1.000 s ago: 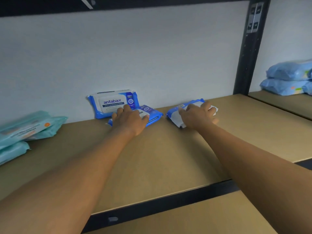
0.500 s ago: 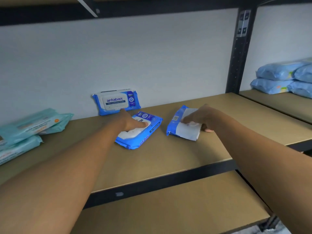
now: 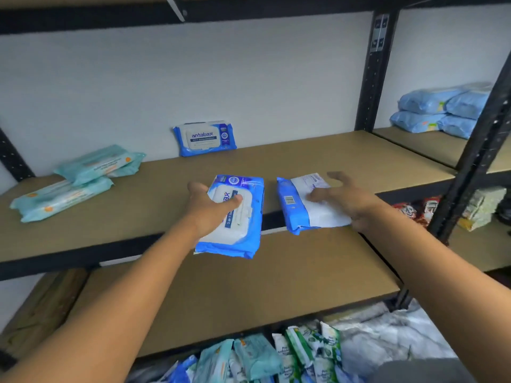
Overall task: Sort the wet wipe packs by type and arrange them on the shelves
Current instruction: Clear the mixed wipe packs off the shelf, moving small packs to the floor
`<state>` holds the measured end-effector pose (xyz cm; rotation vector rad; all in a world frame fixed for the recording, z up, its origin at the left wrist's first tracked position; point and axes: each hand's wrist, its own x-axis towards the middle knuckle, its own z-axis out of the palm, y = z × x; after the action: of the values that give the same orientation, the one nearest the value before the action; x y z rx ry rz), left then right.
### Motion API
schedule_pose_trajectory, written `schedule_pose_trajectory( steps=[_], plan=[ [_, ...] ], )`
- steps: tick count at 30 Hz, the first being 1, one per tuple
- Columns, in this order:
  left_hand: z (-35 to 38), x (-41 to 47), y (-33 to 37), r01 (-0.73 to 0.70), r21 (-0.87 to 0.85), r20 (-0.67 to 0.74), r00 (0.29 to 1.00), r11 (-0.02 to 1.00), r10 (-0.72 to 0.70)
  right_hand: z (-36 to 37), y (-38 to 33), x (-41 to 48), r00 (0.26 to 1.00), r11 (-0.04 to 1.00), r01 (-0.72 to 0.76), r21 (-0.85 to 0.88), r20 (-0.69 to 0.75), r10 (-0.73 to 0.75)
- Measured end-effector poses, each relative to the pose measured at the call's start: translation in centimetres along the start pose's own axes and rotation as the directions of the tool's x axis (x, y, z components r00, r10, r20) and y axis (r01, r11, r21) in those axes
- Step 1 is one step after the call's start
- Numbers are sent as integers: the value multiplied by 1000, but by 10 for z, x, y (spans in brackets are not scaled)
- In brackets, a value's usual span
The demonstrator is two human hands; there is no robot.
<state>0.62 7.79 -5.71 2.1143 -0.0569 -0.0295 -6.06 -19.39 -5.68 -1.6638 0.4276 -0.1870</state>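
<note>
Left hand gripped a blue-and-white plastic wet wipe pack, face up. The thumb lay across the pack's white flip lid and the other fingers were mostly hidden beneath it. Lettering was partly covered; only "ax" read clearly, with smaller print too blurred. The long axis ran away from the person, with the round-seal end toward the wall. This pack was held at the front edge of the brown board shelf, overhanging the lower brown shelf.

Right hand held a second blue-and-white pack just beside the first, not touching it. Its back was up, showing a white panel with unreadable small print and a black barcode on the blue side strip. The thumb pressed on top, the forefinger was lifted and spread, and the lower fingers curled under the near right corner. Its long axis also ran roughly front to back, angled slightly left. Whether its far end rested on the shelf could not be told.

An upright blue pack reading "antabax" leaned on the white back wall, long axis sideways. Teal wipe packs lay stacked at the shelf's left. Pale-blue packs were stacked in the right bay. Mixed green, teal and blue packs were heaped at the bottom.
</note>
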Motion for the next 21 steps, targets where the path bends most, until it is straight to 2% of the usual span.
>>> schedule_pose_trajectory(
  steps=[4,6,8,16,19,21],
  plan=[
    [16,-69,-25,-61,-127,13,998,990,63,-13,37,-56,990,992,3,127,138,-21],
    [29,-89,-44,-44,-183,9,999,982,46,-18,64,-74,987,986,-24,165,163,-3],
    [47,-105,-65,-27,-162,28,999,986,32,-22,96,-89,993,984,-86,158,99,71],
    [136,-133,-148,129,-38,156,980,991,-122,-16,207,-112,939,932,-343,120,22,342],
    [161,-131,-169,177,30,220,959,984,-179,-16,241,-112,911,900,-409,149,14,411],
    [173,-129,-181,233,87,269,931,969,-248,-19,253,-111,892,886,-451,109,6,453]
  ],
)
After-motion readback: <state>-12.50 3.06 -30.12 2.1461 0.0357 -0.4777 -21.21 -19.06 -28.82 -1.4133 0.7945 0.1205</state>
